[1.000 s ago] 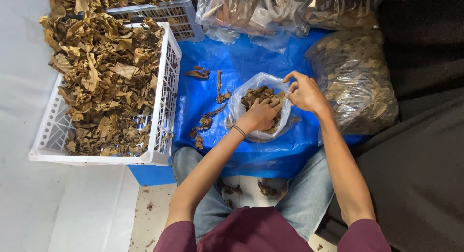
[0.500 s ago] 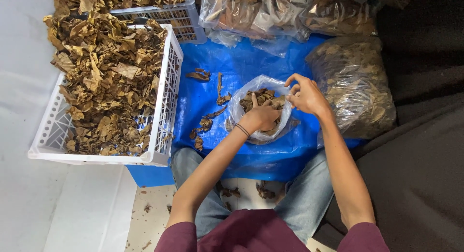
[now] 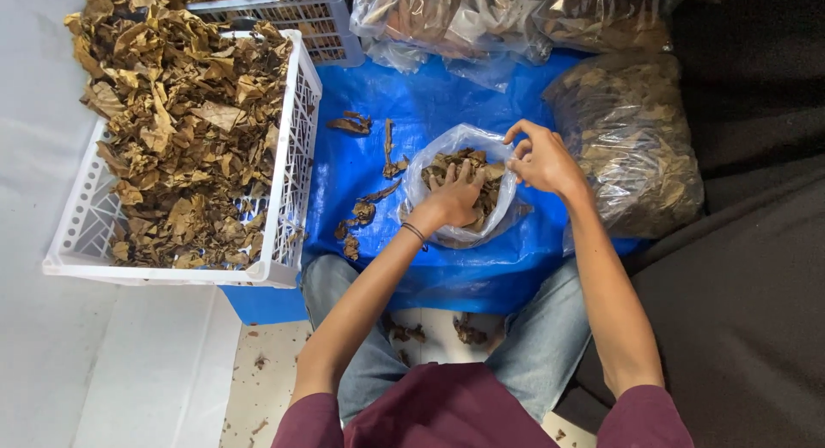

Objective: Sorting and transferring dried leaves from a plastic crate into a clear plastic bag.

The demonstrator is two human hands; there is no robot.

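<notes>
A small clear plastic bag (image 3: 425, 168) half full of dried brown leaves sits on the blue tarp (image 3: 447, 95) in front of me. My left hand (image 3: 454, 197) is inside the bag's mouth, fingers spread and pressed down on the leaves. My right hand (image 3: 540, 160) pinches the bag's right rim and holds it up and apart. A dark band circles my left wrist.
A white slatted crate (image 3: 292, 181) heaped with dried leaves stands to the left, a second crate (image 3: 331, 18) behind it. Several filled clear bags (image 3: 632, 143) lie right and at the back. Loose leaf scraps (image 3: 365, 211) dot the tarp and the floor.
My left hand has gone from the bag's rim down into the bag and now presses on the leaves. My right hand keeps its hold on the rim.
</notes>
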